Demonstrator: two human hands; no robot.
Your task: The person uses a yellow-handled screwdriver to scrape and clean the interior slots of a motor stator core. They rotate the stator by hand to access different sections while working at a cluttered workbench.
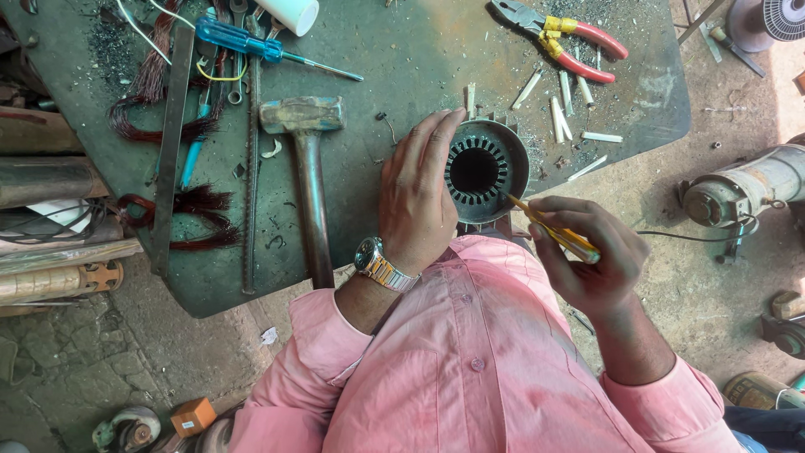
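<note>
A: Where is the stator (pixel 485 168)?

B: Centre of the frame, slightly right, at the near edge of the green table (pixel 402 50). It is a dark metal ring with slots around its bore, lying with the bore facing up.

A: And the hands?

B: The left hand (pixel 415 197) lies flat against the stator's left side, fingers stretched out and pointing toward the top of the frame, fingertips at the rim. It is open, pressed on the stator rather than wrapped round it. A watch (pixel 381 264) sits on that wrist.

A: The right?

B: The right hand (pixel 591 252) is just lower right of the stator, closed round a yellow tool (pixel 549 225). The tool's thin tip points up-left and reaches the stator's lower right rim.

A: What else is on the table?

B: A hammer (pixel 306 159) lies left of the left hand, head toward the top. A blue screwdriver (pixel 260 46) is in the upper left, with tangles of copper wire (pixel 180 205) farther left. Red-handled pliers (pixel 566 38) lie at the upper right, and white strips (pixel 558 113) are scattered just right of and above the stator.

A: Off the table?

B: A grey motor (pixel 742 189) sits on the ground at the right edge.
</note>
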